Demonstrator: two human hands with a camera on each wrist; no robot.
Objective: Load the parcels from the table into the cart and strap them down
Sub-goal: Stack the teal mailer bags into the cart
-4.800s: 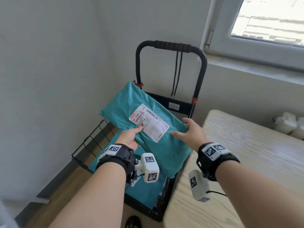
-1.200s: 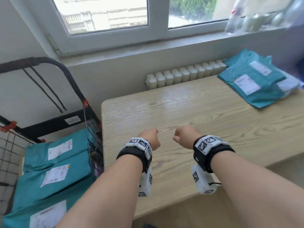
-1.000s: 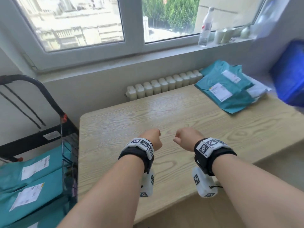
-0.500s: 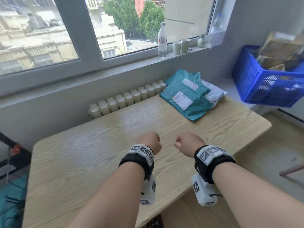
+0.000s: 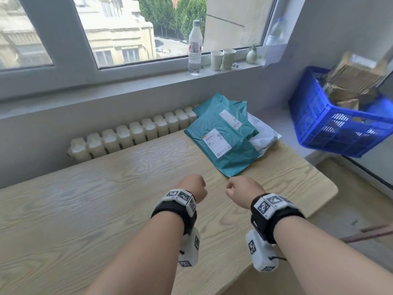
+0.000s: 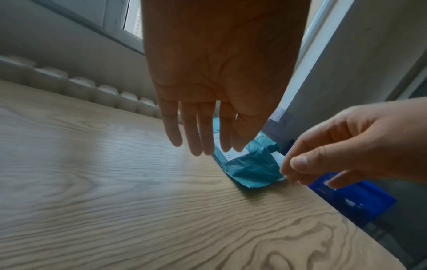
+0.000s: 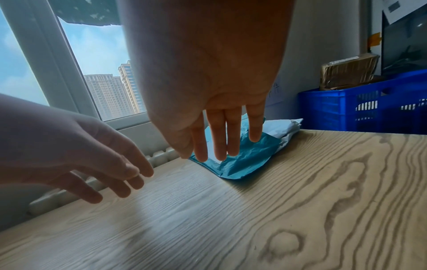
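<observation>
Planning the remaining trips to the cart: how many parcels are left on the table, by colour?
Teal parcels: 2 with labels showing, front and rear; the teal behind them may be a third, cannot tell.
White parcel: 1
Total: 3 at least.

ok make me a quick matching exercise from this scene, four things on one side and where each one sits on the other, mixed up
Things:
1. top teal parcel
2. clear plastic bottle
3. cardboard pieces
4. white parcel

Places:
A. standing on the windowsill
B. partly hidden beneath the teal parcels, at the table's far right corner
C. inside the blue crate
D. on the stack, label up, on the wooden table

Pairs: 1-D, 2-A, 3-C, 4-B
</observation>
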